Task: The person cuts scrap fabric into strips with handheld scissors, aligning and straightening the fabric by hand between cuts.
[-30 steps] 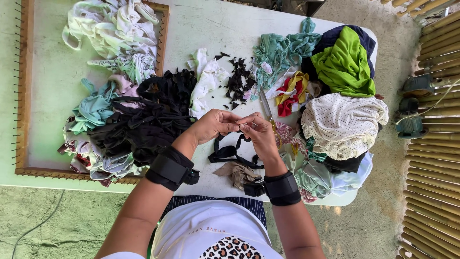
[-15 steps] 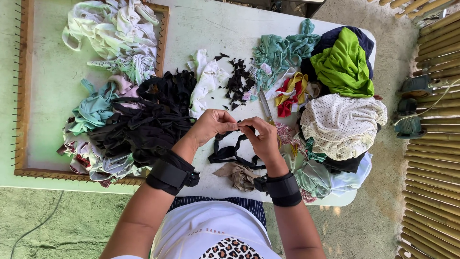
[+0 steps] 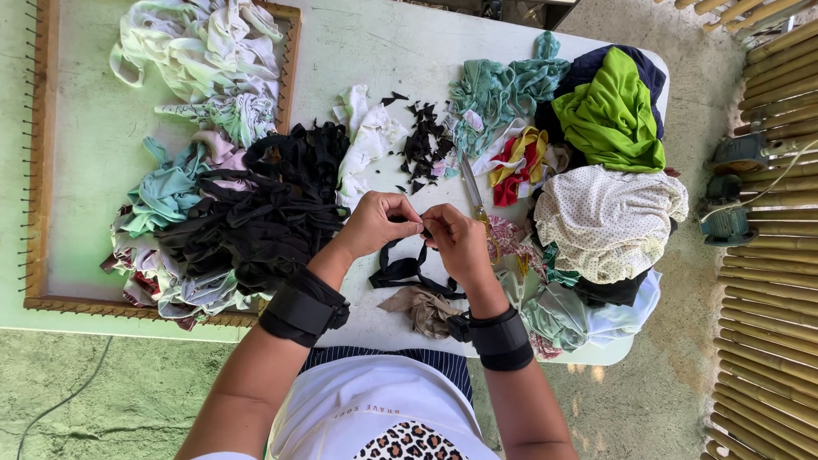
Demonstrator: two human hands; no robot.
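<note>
Head view showed us many fabric heaps around the work: a black strip pile (image 3: 264,213) on the left, scissors (image 3: 474,194) just behind the hands, a dotted white cloth (image 3: 609,217) and a green cloth (image 3: 613,106) on the right, a brown scrap (image 3: 424,308) near the body. All this lay on a white table (image 3: 358,43) beside a wooden frame (image 3: 38,170), with rough ground and bamboo poles (image 3: 775,255) on the right. We saw the left hand (image 3: 379,223) and the right hand (image 3: 456,243) close together, both pinching one black fabric strip (image 3: 400,271), which hung down to the table between them.
</note>
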